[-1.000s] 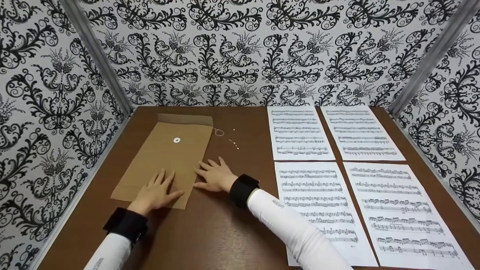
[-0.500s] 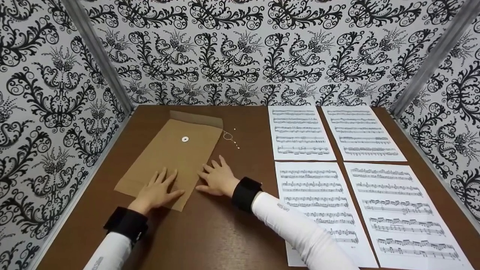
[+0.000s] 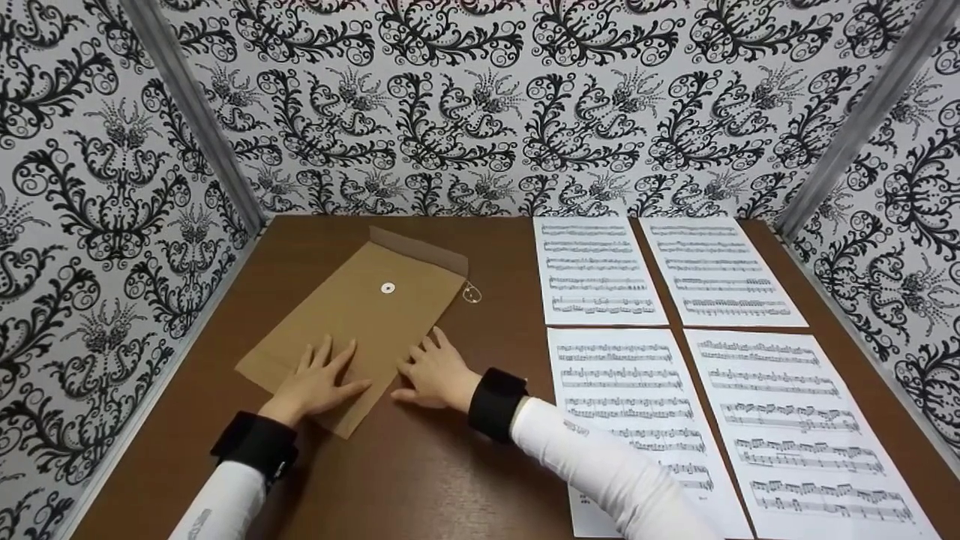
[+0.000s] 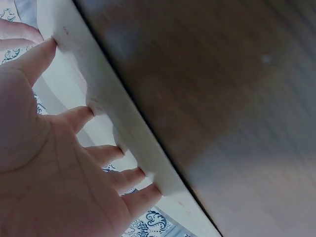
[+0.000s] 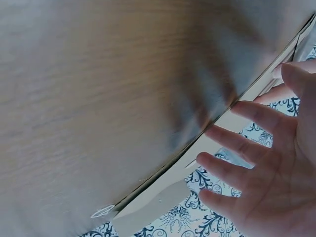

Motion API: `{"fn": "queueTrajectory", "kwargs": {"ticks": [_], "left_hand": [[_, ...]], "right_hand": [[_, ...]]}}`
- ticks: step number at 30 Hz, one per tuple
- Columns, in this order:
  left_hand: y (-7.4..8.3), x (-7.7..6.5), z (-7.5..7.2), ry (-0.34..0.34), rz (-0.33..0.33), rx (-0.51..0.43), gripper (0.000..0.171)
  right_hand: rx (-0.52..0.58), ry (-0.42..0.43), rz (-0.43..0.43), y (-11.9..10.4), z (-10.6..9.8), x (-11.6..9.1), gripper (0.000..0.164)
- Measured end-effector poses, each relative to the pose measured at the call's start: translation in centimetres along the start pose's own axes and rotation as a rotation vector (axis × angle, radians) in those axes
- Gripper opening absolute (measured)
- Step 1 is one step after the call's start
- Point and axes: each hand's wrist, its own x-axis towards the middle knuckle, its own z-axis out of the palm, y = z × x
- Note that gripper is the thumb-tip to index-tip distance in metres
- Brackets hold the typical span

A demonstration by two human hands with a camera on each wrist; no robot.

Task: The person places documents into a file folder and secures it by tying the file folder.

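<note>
A brown paper envelope [image 3: 360, 322] lies aslant on the table, its flap [image 3: 420, 251] unfolded at the far end. On its face is a white round button [image 3: 388, 288], and a thin string loop [image 3: 472, 292] trails off the far right corner. My left hand [image 3: 315, 386] rests on the near part of the envelope, fingers spread; the left wrist view shows the fingertips pressing on the paper [image 4: 106, 79]. At the envelope's right edge is my right hand [image 3: 439, 375], fingers fairly straight, with the fingertips touching that edge in the right wrist view.
Several sheets of printed sheet music [image 3: 604, 270] lie in two rows on the right of the brown table [image 3: 450, 480]. The right sleeve [image 3: 600, 465] passes over the near left sheet. Patterned walls [image 3: 480, 112] stand behind and at both sides.
The envelope has turned clockwise, its flap end swinging right and its string loop now over the small white specks. My right hand has shifted slightly right and nearer; the left stays almost in place.
</note>
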Motion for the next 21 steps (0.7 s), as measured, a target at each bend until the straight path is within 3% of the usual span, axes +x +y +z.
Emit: {"fn": "queueTrajectory", "kwargs": {"ticks": [10,15,21], "left_hand": [[0.0,0.4,0.0,-0.009,0.008,-0.024,0.089],[-1.5,1.4,0.8,-0.002,0.011,-0.045,0.102],[-0.4,0.9,-0.2,-0.044,0.006,-0.059,0.096]], "right_hand": [[0.012,-0.002,-0.049,-0.7,0.0,-1.4,0.067],[-0.005,0.002,-0.074,-1.0,-0.1,-2.0,0.066],[-0.047,0.029,-0.091,-1.6,-0.1,-2.9,0.067]]}}
